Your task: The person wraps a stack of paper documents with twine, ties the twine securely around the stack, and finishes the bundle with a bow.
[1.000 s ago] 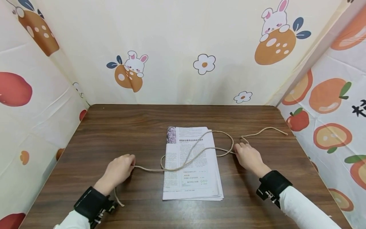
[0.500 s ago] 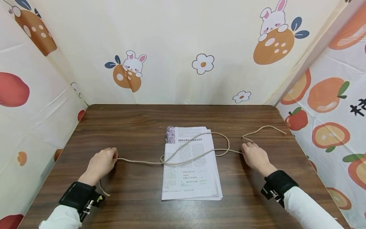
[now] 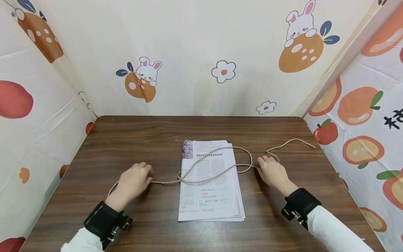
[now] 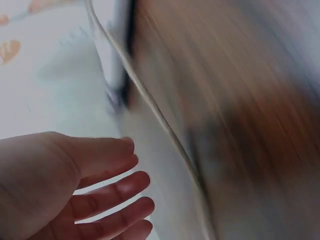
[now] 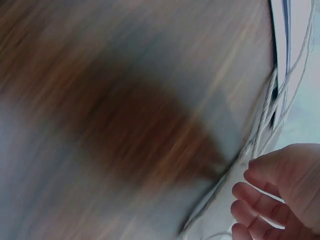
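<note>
A thin beige rope point(image 3: 214, 177) lies in loops across a folded newspaper point(image 3: 211, 204) on the wooden table, its strands crossing near both sides of the paper. To the left of the newspaper, my left hand point(image 3: 133, 180) hovers over the rope. The left wrist view shows its fingers loosely bent, with the rope point(image 4: 145, 92) passing in front of the fingertips, apart from them. My right hand point(image 3: 273, 175) is over the rope on the other side. In the right wrist view its thumb and fingers bend loosely, thumb tip right beside the rope point(image 5: 216, 192).
The brown wooden table point(image 3: 141, 131) stands between printed cloth walls on the left, back and right. One rope end reaches the table's right edge. Both wrists wear black camera straps point(image 3: 300, 206).
Both hands first drew the rope outward and the loops grew flatter. Since then the left hand has let go and moved right, while the right hand has let go and moved left.
</note>
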`<state>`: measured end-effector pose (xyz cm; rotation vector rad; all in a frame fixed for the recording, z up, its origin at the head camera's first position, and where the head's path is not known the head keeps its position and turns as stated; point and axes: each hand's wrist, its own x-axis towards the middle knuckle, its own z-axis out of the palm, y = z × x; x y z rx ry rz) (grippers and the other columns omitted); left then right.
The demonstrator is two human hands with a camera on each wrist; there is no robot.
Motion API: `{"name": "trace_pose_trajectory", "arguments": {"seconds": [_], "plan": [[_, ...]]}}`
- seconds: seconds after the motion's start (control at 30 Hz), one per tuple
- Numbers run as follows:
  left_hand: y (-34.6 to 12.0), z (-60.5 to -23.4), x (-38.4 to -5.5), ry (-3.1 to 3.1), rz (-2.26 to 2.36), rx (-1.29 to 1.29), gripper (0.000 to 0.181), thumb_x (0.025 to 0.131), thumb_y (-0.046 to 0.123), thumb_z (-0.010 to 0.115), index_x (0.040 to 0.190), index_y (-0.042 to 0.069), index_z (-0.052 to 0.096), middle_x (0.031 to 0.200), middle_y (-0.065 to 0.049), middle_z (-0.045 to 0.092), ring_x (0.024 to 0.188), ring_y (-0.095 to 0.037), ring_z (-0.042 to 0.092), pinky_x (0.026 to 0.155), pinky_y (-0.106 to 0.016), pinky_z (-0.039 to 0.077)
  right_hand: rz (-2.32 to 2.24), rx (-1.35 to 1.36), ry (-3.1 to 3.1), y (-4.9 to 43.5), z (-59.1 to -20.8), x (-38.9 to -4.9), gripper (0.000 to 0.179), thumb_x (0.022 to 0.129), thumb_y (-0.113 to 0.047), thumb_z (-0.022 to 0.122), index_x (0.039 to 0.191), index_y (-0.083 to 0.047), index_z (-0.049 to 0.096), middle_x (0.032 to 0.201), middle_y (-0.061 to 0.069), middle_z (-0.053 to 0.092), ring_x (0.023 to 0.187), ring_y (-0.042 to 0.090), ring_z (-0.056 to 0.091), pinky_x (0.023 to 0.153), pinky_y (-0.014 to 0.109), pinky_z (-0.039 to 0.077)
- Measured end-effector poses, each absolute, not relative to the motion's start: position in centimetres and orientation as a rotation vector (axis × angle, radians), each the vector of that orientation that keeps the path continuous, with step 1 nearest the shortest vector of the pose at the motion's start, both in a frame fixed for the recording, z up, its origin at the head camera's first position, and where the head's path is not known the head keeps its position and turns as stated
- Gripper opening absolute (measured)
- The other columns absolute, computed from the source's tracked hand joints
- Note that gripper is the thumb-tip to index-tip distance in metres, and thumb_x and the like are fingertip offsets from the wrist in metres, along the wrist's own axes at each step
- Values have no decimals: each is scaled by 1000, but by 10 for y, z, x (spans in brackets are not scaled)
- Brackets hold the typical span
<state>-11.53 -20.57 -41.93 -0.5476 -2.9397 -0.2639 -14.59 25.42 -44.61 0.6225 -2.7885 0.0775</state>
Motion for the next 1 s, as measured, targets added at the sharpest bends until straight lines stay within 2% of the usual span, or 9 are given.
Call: {"name": "trace_pose_trajectory", "arguments": {"seconds": [0.23, 0.43, 0.63, 0.77, 0.87, 1.0], "plan": [[-155, -425, -109, -2920, -231, -671, 17, 72, 18, 76, 79, 11, 64, 72, 0, 52, 68, -19, 54, 51, -31, 43, 124, 639, -2845, 241, -451, -146, 20, 73, -4, 72, 82, -5, 55, 75, 8, 51, 61, 25, 53, 54, 35, 44], [-139, -435, -109, -2912, -226, -683, 16, 73, 18, 76, 70, 15, 60, 66, 3, 51, 62, -16, 52, 47, -28, 41, 155, 634, -2850, 238, -453, -148, 16, 75, -3, 70, 77, -6, 54, 71, 6, 47, 55, 20, 49, 50, 31, 41], [-152, -441, -108, -2895, -194, -644, 18, 74, 13, 74, 67, 15, 58, 64, 3, 51, 60, -16, 53, 45, -29, 40, 130, 610, -2889, 245, -452, -150, 18, 78, -2, 67, 72, -7, 50, 69, 5, 44, 52, 16, 42, 48, 29, 36], [-172, -442, -106, -2908, -186, -605, 22, 74, 11, 74, 65, 16, 54, 62, 4, 47, 56, -15, 49, 44, -27, 37, 121, 577, -2920, 256, -450, -153, 18, 79, -2, 66, 73, -7, 49, 69, 5, 44, 53, 15, 40, 49, 28, 35], [-187, -442, -102, -2928, -188, -583, 27, 73, 9, 74, 63, 16, 51, 61, 5, 43, 55, -13, 44, 46, -25, 33, 119, 544, -2943, 266, -450, -156, 17, 79, -2, 65, 74, -6, 49, 70, 6, 45, 53, 15, 41, 48, 29, 35], [-203, -440, -98, -2940, -182, -547, 26, 73, 7, 73, 64, 16, 51, 62, 4, 44, 55, -13, 44, 46, -25, 33, 123, 491, -2972, 276, -449, -159, 16, 79, -1, 64, 73, -5, 49, 70, 8, 46, 53, 16, 43, 46, 30, 36]]}}
